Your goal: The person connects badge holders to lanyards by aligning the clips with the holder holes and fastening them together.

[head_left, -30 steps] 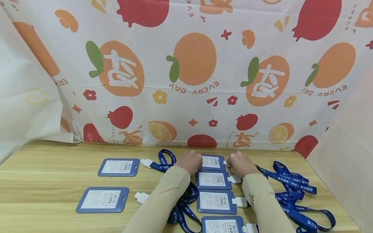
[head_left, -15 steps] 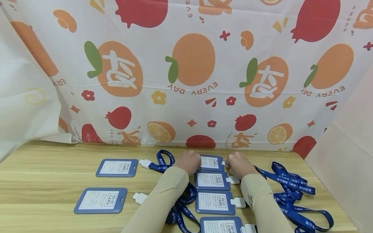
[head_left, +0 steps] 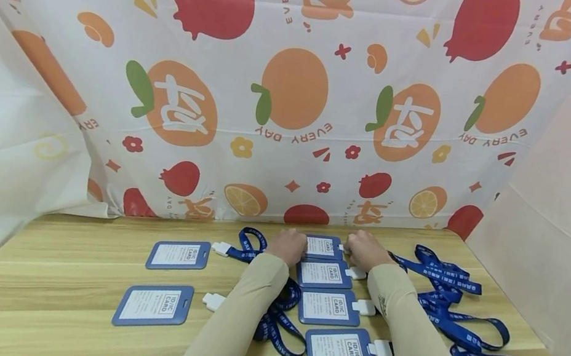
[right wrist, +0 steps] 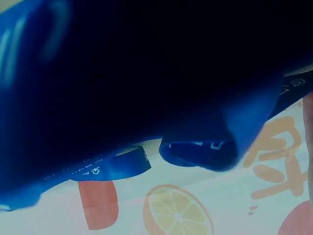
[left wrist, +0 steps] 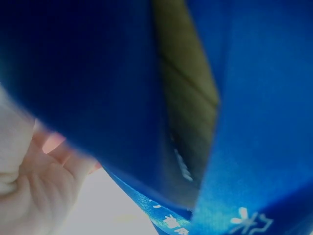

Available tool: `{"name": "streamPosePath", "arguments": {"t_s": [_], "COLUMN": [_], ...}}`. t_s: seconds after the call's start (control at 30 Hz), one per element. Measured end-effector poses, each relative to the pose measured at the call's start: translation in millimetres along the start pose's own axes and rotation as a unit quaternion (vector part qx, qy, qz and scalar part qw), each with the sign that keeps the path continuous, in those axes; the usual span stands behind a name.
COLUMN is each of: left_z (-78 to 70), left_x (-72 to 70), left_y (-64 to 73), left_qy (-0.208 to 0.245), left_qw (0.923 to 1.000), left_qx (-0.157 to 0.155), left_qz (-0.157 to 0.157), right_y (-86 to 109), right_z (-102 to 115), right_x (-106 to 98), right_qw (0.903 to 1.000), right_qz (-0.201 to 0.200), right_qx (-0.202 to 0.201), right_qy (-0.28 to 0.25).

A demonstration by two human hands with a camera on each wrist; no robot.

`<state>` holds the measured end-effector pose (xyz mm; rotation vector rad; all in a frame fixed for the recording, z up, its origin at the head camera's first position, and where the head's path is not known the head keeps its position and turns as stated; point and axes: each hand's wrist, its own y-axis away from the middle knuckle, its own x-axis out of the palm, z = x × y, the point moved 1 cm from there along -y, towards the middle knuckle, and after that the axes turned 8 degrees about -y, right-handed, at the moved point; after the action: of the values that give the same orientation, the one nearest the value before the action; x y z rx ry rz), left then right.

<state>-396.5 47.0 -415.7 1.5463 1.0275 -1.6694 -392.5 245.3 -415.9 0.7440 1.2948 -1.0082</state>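
Note:
At the far end of a column of blue-framed ID card holders, my left hand (head_left: pixel 288 245) grips the left edge of the farthest card holder (head_left: pixel 320 247). My right hand (head_left: pixel 365 251) pinches the white lanyard clip (head_left: pixel 344 248) at that holder's right end; its fingertips are mostly hidden. Nearer in the column lie a second holder (head_left: pixel 325 274), a third holder (head_left: pixel 330 306) and the nearest holder (head_left: pixel 342 352), each with a white clip at its right end. Blue lanyard strap (left wrist: pixel 264 107) covers much of the left wrist view, and a dark blue strap (right wrist: pixel 195 152) fills the right one.
Two card holders, a farther one (head_left: pixel 178 255) and a nearer one (head_left: pixel 154 305), lie apart from their white clips at left. Blue lanyards (head_left: pixel 280 326) lie beside my left forearm; more lanyards (head_left: pixel 463 330) spread at right. A fruit-print cloth (head_left: pixel 283 159) hangs behind the wooden table (head_left: pixel 53 266).
Both hands stay at the farthest card holder and its clip. The whole head view shifts slightly; nothing else visibly moves.

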Motion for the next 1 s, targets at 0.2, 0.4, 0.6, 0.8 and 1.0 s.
{"name": "streamPosePath", "arguments": {"t_s": [0.2,0.4,0.6,0.8,1.0], "left_z": [-0.2,0.5,0.3,-0.8,-0.3], "left_x": [-1.0,-0.3,-0.4,1.3,0.9], "left_y": [0.1,-1.2,-0.3,0.4,-0.4], "left_qy": [-0.002,0.009,0.011,0.003,0.007], "left_qw": [1.0,0.9999,0.9998,1.0,0.9999], "left_qx": [0.001,-0.003,-0.006,0.0,-0.007], "left_qz": [0.002,0.012,0.014,0.007,0.012], "right_y": [-1.5,-2.2,-1.9,-0.1,-1.1], "right_z": [-1.3,-2.0,-1.1,-1.9,0.7], "right_x": [1.3,3.5,4.4,5.0,3.8], "right_qw": [1.0,0.9996,0.9991,0.9989,0.999], "right_qz": [-0.003,-0.011,-0.015,-0.02,-0.018], "right_qx": [-0.005,-0.018,-0.027,-0.033,-0.026], "right_qy": [0.006,0.021,0.028,0.026,0.031]}}
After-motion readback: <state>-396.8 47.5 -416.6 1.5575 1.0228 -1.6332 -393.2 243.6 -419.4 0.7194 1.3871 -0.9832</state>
